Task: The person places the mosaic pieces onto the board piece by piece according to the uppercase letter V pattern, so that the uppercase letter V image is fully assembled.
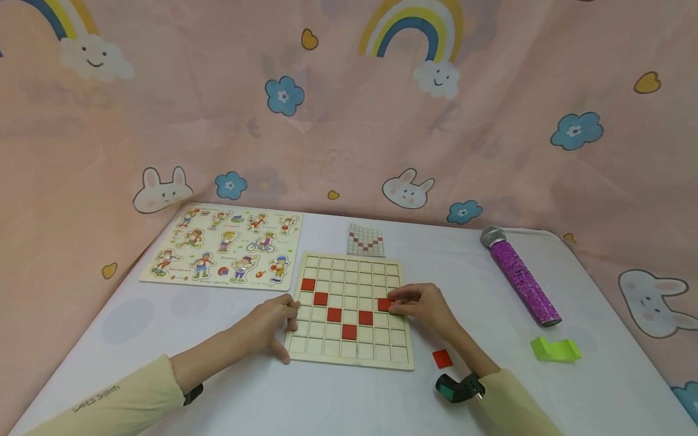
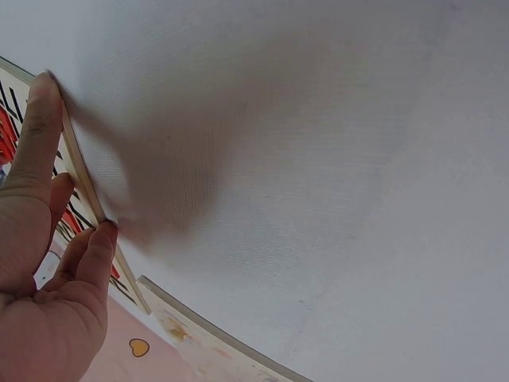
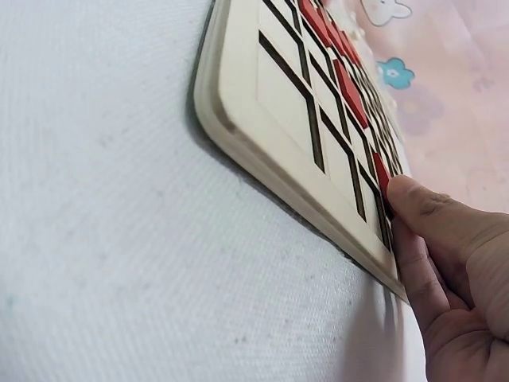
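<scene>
A pale wooden grid board (image 1: pixel 376 352) lies on the table with several red square tiles (image 1: pixel 334 315) set in a V-like pattern. My left hand (image 1: pixel 268 326) rests along its left edge; in the left wrist view the thumb (image 2: pixel 41 119) lies straight near a corner and the fingertips (image 2: pixel 103 237) touch the rim further along. At the board's right side, my right hand (image 1: pixel 424 307) has thumb and fingers around a red tile (image 1: pixel 384 304) in the right column. The right wrist view shows the thumb tip (image 3: pixel 402 191) right at this tile (image 3: pixel 382 173), partly covering it.
A loose red tile (image 1: pixel 442 359) lies by the right forearm. Behind the board is a small pattern card (image 1: pixel 366 240). A picture puzzle board (image 1: pixel 218 248) lies back left; a glittery purple microphone (image 1: pixel 523 281) and a lime-green block (image 1: pixel 555 350) lie to the right.
</scene>
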The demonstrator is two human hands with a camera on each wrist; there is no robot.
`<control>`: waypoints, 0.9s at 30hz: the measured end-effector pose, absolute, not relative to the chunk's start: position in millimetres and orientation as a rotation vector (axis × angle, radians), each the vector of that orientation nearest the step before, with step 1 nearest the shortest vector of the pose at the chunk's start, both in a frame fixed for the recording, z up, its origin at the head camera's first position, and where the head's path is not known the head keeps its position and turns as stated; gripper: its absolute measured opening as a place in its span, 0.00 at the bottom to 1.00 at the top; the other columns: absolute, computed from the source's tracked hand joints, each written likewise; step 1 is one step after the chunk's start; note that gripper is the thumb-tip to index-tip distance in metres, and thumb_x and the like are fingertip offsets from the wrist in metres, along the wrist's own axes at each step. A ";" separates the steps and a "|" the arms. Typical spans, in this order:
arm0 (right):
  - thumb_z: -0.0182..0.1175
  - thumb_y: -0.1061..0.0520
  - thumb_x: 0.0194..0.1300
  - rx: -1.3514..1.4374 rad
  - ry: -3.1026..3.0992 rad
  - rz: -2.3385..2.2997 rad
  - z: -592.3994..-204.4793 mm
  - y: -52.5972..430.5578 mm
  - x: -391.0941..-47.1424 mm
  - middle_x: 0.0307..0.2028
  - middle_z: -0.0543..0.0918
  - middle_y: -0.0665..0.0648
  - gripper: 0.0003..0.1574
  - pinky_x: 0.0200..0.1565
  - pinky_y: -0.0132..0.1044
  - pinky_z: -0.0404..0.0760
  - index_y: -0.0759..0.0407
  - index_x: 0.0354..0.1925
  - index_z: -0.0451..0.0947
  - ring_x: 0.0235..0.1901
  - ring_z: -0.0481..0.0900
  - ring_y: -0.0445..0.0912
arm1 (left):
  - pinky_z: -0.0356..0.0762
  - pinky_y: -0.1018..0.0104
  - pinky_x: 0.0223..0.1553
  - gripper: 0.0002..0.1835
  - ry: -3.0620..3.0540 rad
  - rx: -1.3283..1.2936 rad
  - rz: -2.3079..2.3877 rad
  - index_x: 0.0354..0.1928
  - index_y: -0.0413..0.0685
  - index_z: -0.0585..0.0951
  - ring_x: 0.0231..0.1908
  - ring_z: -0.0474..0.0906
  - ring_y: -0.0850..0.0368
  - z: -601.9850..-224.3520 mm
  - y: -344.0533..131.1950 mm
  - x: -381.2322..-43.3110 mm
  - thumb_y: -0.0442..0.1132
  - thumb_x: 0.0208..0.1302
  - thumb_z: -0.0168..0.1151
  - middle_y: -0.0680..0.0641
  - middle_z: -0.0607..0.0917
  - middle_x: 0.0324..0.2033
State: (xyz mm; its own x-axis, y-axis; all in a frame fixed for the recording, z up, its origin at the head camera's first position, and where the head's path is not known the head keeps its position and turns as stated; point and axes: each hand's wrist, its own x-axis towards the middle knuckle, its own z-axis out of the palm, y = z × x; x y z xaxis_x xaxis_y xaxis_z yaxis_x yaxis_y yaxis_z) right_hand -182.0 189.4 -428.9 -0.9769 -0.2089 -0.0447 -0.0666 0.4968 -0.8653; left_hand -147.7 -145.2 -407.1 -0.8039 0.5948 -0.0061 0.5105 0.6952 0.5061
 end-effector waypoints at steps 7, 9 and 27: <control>0.71 0.63 0.51 -0.332 2.629 -1.454 -431.8 186.0 -183.8 0.38 0.86 0.58 0.17 0.40 0.29 0.81 0.65 0.42 0.84 0.33 0.82 0.45 | 0.76 0.55 0.52 0.24 2.738 0.915 0.746 0.23 0.46 0.78 0.51 0.76 0.41 -406.7 -145.4 -147.3 0.39 0.23 0.84 0.44 0.78 0.43; 0.71 0.63 0.51 -0.342 2.633 -1.450 -432.2 185.3 -183.9 0.38 0.86 0.58 0.17 0.39 0.29 0.81 0.65 0.42 0.84 0.33 0.82 0.45 | 0.76 0.54 0.52 0.24 2.736 0.917 0.747 0.23 0.46 0.78 0.51 0.76 0.41 -406.4 -145.4 -147.2 0.39 0.23 0.84 0.43 0.78 0.43; 0.70 0.63 0.53 -0.349 2.545 -1.557 -426.2 190.5 -179.5 0.41 0.85 0.62 0.20 0.41 0.26 0.80 0.68 0.46 0.81 0.35 0.83 0.47 | 0.76 0.54 0.52 0.23 2.731 0.910 0.731 0.24 0.46 0.79 0.51 0.76 0.41 -407.1 -146.4 -148.6 0.40 0.23 0.84 0.43 0.78 0.44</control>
